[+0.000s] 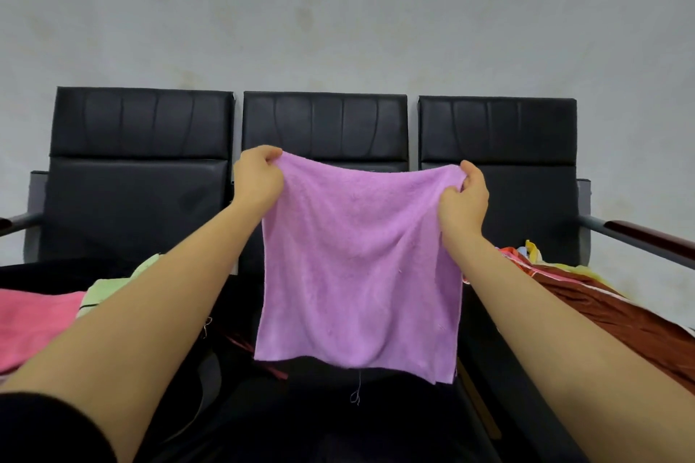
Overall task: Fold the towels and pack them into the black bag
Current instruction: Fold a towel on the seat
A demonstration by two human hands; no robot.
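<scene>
While hanging flat mid-frame before three black chairs, purple towel pinched tight at top corners by left hand and right hand, pink towel lower left.

Purple towel hangs blocking the middle seat.

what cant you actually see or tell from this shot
- Black bag: not identifiable in the head view; the dark area below is covered by the purple towel and both forearms.
- Pink towel: cut off by the left edge.
- Cloth pile on the right: partly hidden behind the right arm.
</scene>
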